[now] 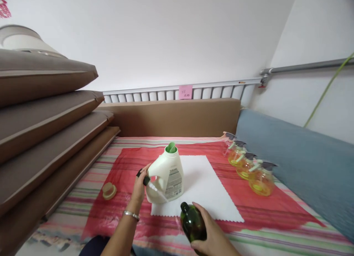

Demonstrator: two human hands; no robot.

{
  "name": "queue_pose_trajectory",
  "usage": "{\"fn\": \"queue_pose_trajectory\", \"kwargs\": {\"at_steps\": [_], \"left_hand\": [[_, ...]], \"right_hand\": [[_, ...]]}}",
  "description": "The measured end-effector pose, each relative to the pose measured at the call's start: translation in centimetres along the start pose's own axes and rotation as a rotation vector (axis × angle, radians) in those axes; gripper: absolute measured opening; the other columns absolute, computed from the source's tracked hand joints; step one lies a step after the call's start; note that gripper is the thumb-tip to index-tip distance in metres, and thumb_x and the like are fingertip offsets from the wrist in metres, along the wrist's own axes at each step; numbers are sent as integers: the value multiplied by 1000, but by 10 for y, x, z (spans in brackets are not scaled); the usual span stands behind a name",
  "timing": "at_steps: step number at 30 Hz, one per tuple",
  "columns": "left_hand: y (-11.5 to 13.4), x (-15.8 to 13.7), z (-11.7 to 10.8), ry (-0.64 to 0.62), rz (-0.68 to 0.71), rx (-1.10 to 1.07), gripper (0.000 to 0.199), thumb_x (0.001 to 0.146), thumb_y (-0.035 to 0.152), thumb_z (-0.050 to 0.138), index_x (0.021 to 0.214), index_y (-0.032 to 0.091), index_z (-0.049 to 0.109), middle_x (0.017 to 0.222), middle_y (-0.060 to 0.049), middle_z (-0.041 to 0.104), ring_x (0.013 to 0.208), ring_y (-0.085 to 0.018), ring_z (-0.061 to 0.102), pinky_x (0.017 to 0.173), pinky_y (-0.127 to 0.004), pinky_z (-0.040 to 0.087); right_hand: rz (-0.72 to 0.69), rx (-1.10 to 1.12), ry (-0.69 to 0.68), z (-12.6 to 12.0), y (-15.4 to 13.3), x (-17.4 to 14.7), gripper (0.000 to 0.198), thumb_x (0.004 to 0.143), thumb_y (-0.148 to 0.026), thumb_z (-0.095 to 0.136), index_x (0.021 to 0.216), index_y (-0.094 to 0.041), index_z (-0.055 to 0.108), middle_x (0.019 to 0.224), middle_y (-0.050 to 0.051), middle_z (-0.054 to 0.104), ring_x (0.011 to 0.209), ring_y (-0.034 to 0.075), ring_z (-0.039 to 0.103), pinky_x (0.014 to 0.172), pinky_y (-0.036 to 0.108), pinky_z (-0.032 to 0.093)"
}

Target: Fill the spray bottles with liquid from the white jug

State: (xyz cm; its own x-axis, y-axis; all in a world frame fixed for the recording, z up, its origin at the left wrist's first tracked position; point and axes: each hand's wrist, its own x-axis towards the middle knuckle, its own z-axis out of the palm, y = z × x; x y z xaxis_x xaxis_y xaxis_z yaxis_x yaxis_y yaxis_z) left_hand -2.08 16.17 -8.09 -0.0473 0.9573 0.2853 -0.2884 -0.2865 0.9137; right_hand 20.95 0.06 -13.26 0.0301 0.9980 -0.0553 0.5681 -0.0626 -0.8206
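My left hand [141,182], with a bracelet at the wrist, grips a black pump head [144,178] whose pale dip tube points down to the right. In my right hand [208,230] is a dark green bottle [192,221], tilted, its neck uncapped. Between and beyond the hands, a big cream detergent jug [175,175] stands upright on a white scalloped-edge sheet [204,189]. The jug's cap is off and a green spout shows in its mouth. A cream cap [109,190] lies on the red plastic sheet [124,164] to the left.
Several clear pump bottles [261,182] with yellow liquid line the right side. Stacked brown cushions [49,116] rise on the left. A brown panel [177,118] and radiator [143,95] stand behind the striped cloth [83,188]; a blue-grey pad [298,153] borders the right.
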Motion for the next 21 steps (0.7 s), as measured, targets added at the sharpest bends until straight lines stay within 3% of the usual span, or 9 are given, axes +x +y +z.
{"fn": "queue_pose_trajectory", "kwargs": {"at_steps": [5, 10, 21], "left_hand": [[6, -2, -3, 20, 4, -35, 37, 78, 35, 49, 103, 15, 67, 115, -12, 64, 111, -25, 55, 95, -37, 39], [28, -8, 4, 37, 26, -111, 36, 80, 35, 47, 105, 16, 65, 118, -11, 62, 111, -25, 54, 95, -37, 40], [65, -30, 26, -101, 89, -59, 37, 81, 30, 41, 105, 15, 65, 122, -11, 59, 113, -27, 52, 97, -40, 37]], "right_hand": [[-52, -25, -6, 1, -3, 1, 88, 47, -13, 60, 131, -19, 30, 132, 11, 44, 121, 24, 42, 103, 35, 30], [-70, -40, -14, -1, -14, 0, 89, 48, -12, 63, 131, -19, 32, 132, 10, 44, 121, 24, 41, 103, 33, 29], [-125, 28, -11, -12, -49, 6, 88, 50, -13, 67, 130, -20, 33, 131, 9, 46, 121, 25, 42, 102, 37, 31]]}}
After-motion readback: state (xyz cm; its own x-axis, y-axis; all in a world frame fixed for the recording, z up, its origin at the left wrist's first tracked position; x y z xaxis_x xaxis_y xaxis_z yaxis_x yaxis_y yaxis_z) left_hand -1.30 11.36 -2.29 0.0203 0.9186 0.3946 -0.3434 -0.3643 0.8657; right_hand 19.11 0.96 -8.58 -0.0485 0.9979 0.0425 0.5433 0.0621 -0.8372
